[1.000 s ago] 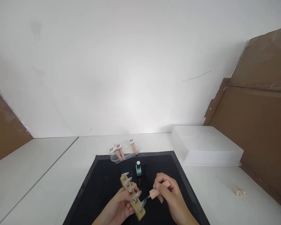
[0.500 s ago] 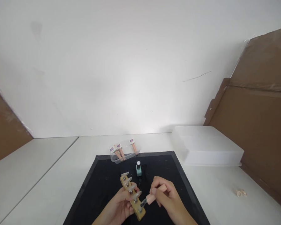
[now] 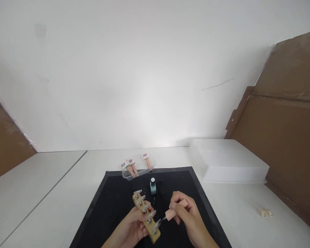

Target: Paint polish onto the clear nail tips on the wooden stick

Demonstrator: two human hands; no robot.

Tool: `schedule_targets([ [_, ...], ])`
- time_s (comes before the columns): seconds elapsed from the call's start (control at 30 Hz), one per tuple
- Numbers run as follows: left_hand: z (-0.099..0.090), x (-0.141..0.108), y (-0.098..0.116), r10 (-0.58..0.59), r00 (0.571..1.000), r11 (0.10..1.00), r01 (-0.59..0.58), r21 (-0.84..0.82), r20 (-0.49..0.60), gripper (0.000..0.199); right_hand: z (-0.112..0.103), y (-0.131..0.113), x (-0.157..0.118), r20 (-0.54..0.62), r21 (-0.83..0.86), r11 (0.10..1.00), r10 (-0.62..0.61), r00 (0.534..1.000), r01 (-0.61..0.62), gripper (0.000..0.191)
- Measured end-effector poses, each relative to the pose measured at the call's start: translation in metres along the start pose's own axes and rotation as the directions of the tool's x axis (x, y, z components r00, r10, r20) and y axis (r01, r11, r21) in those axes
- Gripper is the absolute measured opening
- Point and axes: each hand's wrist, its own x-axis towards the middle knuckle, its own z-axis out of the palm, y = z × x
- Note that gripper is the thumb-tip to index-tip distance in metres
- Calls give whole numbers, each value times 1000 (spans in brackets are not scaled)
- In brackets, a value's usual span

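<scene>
My left hand (image 3: pixel 134 224) is closed round a wooden nail tip stand (image 3: pixel 146 217), which slants down to the right. Several clear false nails (image 3: pixel 145 206) sit on metal pegs along it. Between the fingers of my right hand (image 3: pixel 186 213) is the pink cap of a nail polish brush (image 3: pixel 176 210). The brush's dark tip points left, at the lowest false nail (image 3: pixel 157 225); whether it touches, I cannot tell. Beyond my hands a teal nail polish bottle (image 3: pixel 153 187) with a dark, white-topped cap stands upright on the black mat (image 3: pixel 113 193).
Behind the mat's edge, a clear plastic tray (image 3: pixel 129 178) holds 3 pink-handled bottles (image 3: pixel 147 162) with white labelled ends. A white plastic bin (image 3: pixel 232 162) lies upside down at the back right. Small beige rings (image 3: pixel 265 212) lie on the white table at right. Cardboard panels (image 3: pixel 284 144) flank the sides.
My right hand has drawn the brush a little to the right and up along the lowest false nail. My left hand and the stand have stayed put.
</scene>
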Motion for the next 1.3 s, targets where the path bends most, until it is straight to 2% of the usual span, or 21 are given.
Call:
schedule_targets([
  [0.43, 2, 0, 0, 4, 1000, 1000, -4, 9, -10, 24, 0, -3, -2, 84, -8, 999, -36, 996, 36, 18],
  [1.07, 6, -3, 2, -9, 1000, 1000, 10, 21, -29, 25, 3, -7, -2, 75, -22, 999, -21, 997, 23, 23],
  [1.3, 2, 0, 0, -1, 1000, 1000, 1, 12, -1, 22, 2, -5, -3, 75, -16, 1000, -16, 997, 17, 23],
])
